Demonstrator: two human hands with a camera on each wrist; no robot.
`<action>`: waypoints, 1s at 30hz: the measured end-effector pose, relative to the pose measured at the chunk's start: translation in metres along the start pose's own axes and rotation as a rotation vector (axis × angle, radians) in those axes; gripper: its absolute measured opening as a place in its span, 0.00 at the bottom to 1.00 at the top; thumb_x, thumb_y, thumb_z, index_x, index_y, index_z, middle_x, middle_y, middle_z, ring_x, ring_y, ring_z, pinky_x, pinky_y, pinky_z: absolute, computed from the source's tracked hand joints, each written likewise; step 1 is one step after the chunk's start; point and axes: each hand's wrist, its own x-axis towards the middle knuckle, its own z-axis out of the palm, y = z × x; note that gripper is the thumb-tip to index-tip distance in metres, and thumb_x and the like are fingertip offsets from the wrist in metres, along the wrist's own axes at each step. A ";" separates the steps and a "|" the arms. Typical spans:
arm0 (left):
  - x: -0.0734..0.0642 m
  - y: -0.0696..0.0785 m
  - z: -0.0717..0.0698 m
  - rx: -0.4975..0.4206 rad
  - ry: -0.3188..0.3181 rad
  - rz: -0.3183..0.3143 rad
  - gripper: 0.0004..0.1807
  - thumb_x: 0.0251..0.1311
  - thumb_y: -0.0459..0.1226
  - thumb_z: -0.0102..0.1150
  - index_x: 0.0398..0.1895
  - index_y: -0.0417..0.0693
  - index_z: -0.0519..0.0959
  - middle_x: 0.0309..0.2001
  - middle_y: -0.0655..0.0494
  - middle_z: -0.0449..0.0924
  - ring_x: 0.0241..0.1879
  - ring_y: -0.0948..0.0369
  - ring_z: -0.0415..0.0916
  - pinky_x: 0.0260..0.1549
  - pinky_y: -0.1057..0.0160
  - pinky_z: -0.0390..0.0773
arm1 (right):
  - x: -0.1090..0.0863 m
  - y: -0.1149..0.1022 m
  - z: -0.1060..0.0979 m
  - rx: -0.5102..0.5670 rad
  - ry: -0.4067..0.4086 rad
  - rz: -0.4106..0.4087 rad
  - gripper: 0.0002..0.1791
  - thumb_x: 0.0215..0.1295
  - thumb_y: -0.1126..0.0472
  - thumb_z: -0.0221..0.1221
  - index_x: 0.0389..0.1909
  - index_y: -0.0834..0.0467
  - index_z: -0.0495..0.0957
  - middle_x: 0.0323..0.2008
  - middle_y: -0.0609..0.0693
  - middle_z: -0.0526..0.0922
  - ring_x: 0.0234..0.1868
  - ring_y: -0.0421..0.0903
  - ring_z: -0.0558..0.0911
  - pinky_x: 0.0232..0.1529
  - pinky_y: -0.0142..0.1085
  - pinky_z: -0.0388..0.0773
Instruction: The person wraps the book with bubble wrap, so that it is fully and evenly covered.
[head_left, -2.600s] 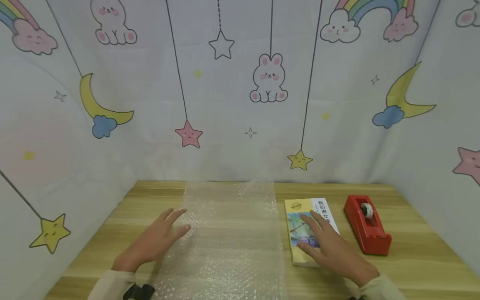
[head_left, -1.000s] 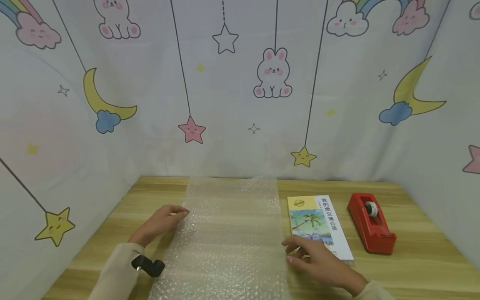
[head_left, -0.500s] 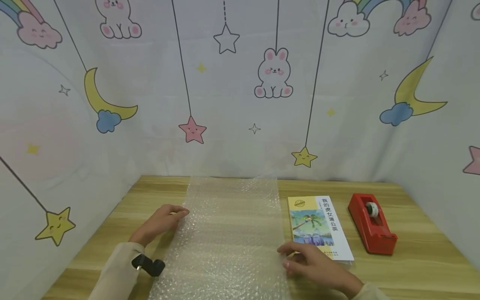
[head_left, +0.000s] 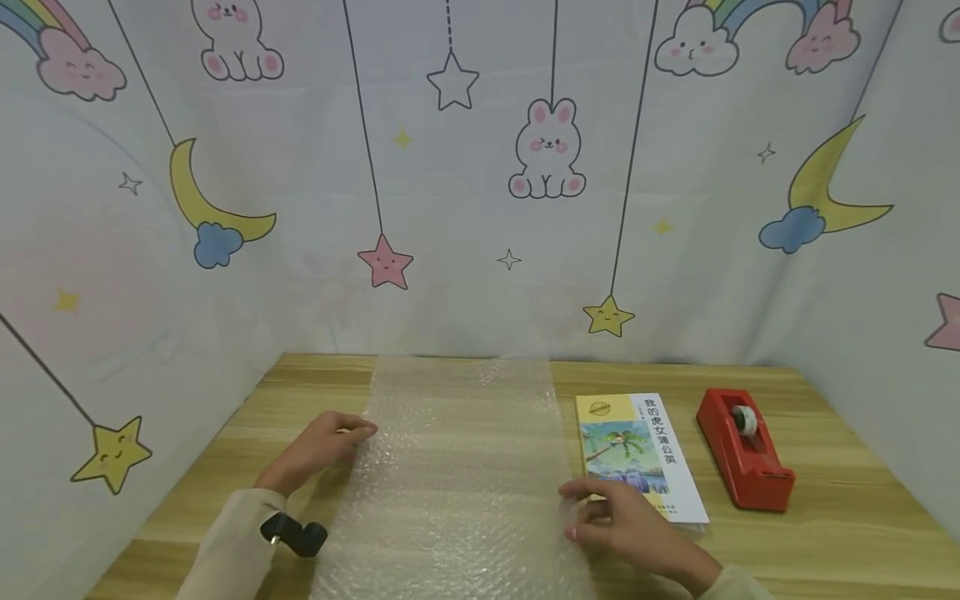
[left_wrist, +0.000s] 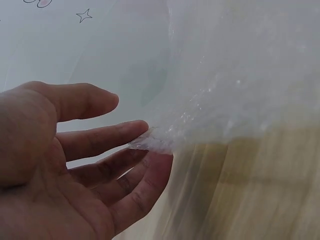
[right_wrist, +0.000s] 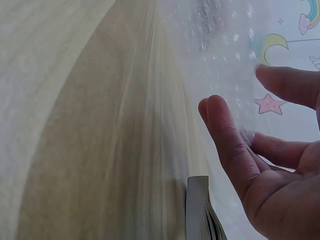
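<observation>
A clear sheet of bubble wrap lies lengthwise across the table, its far end against the back cloth. My left hand holds the sheet's left edge; in the left wrist view, a bunched bit of bubble wrap sits between the fingertips. On the other side, my right hand has curled fingers at the right edge, and the right wrist view shows bubble wrap reaching in between them. Just beyond the right hand lies a book with a yellow and white cover, its lower part partly hidden.
A red tape dispenser with a small roll stands right of the book. Cloth walls with printed stars, moons and rabbits enclose the wooden table at the back and sides. A black device is worn on my left wrist.
Both hands have come down from above the table to the sheet's edges, the right one moving left off the book. Lately the near part of the bubble wrap has shifted slightly right.
</observation>
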 end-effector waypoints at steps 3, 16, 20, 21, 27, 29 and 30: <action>-0.003 -0.002 0.000 -0.012 -0.003 0.019 0.22 0.72 0.40 0.54 0.60 0.33 0.76 0.62 0.34 0.76 0.57 0.46 0.79 0.49 0.53 0.84 | 0.002 -0.001 0.000 0.004 0.039 0.017 0.29 0.61 0.64 0.67 0.59 0.75 0.72 0.51 0.67 0.79 0.39 0.32 0.83 0.38 0.29 0.83; -0.009 -0.008 -0.001 -0.112 -0.073 0.104 0.27 0.63 0.31 0.62 0.65 0.34 0.71 0.54 0.34 0.74 0.46 0.53 0.82 0.43 0.59 0.83 | 0.012 0.004 -0.011 -0.090 0.057 0.003 0.30 0.56 0.70 0.64 0.62 0.71 0.70 0.58 0.69 0.75 0.40 0.39 0.83 0.34 0.30 0.82; -0.009 -0.008 -0.001 -0.145 -0.123 0.123 0.31 0.58 0.27 0.62 0.66 0.33 0.69 0.58 0.30 0.71 0.41 0.56 0.81 0.38 0.62 0.82 | 0.016 0.004 -0.016 -0.133 0.047 -0.002 0.30 0.54 0.74 0.59 0.62 0.71 0.70 0.57 0.69 0.76 0.44 0.45 0.82 0.36 0.30 0.81; -0.010 -0.008 -0.002 -0.145 -0.131 0.122 0.32 0.57 0.27 0.63 0.67 0.33 0.68 0.59 0.29 0.69 0.40 0.56 0.81 0.37 0.63 0.82 | 0.017 0.004 -0.017 -0.146 0.047 -0.006 0.30 0.54 0.74 0.58 0.62 0.71 0.70 0.57 0.68 0.77 0.46 0.48 0.82 0.37 0.29 0.81; -0.012 -0.007 -0.002 -0.119 -0.128 0.067 0.37 0.51 0.26 0.66 0.67 0.37 0.69 0.66 0.31 0.63 0.38 0.57 0.77 0.37 0.62 0.79 | 0.024 0.002 -0.020 -0.227 0.066 -0.012 0.29 0.55 0.74 0.57 0.61 0.69 0.72 0.58 0.67 0.78 0.55 0.60 0.81 0.43 0.30 0.81; -0.013 -0.007 -0.003 -0.105 -0.116 0.047 0.37 0.49 0.25 0.68 0.66 0.37 0.69 0.65 0.32 0.64 0.38 0.56 0.77 0.36 0.61 0.79 | 0.025 0.002 -0.021 -0.250 0.080 0.000 0.28 0.55 0.74 0.58 0.60 0.68 0.73 0.59 0.66 0.79 0.55 0.59 0.82 0.45 0.30 0.81; -0.013 -0.007 -0.003 -0.096 -0.108 0.039 0.37 0.48 0.25 0.69 0.66 0.38 0.70 0.64 0.33 0.66 0.39 0.56 0.78 0.36 0.61 0.79 | 0.026 0.001 -0.021 -0.258 0.086 0.009 0.28 0.55 0.74 0.58 0.60 0.67 0.74 0.59 0.65 0.79 0.55 0.59 0.82 0.44 0.30 0.81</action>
